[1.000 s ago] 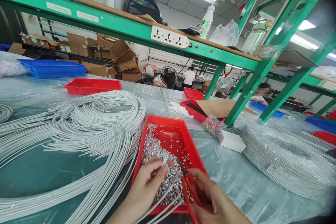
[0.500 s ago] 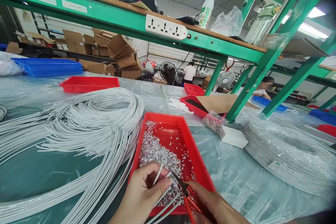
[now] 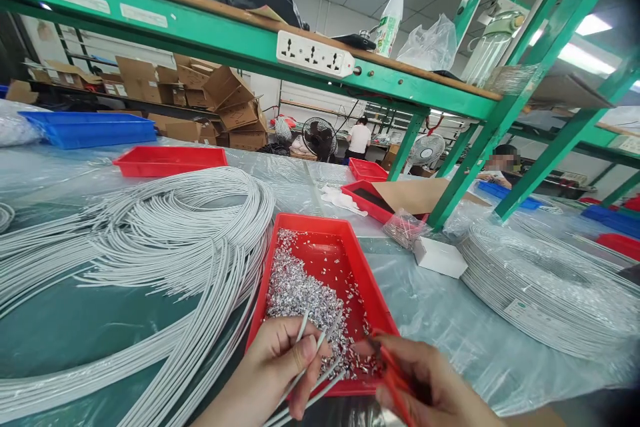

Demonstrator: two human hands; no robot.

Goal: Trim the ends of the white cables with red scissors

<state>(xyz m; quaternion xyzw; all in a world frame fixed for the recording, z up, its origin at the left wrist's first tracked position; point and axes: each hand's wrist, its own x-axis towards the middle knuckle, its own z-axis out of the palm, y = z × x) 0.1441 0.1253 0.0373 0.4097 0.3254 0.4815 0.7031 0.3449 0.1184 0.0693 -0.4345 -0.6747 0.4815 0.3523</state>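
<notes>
My left hand [image 3: 273,363] is closed round the ends of several thin grey cables [image 3: 313,363] and holds them over the near end of a red tray [image 3: 367,293]. The tray holds a heap of small silvery foil scraps [image 3: 300,293]. My right hand [image 3: 435,387] grips red-handled cutters [image 3: 393,377], whose tip sits close to the cable ends above the scraps. The cables run back toward a big loose coil of grey cables [image 3: 165,240] spread on the table to the left.
A second cable coil [image 3: 545,287] lies at right beside a small white box [image 3: 440,257] and a clear bag [image 3: 403,227]. Red trays [image 3: 170,160] and a blue tray [image 3: 90,128] stand farther back. Green shelf posts [image 3: 465,153] rise at right. People work in the background.
My right hand with the cutters has shifted a little right and lifted its fingers over the handles. My left hand has re-gripped the cable ends, which now fan out more upright.
</notes>
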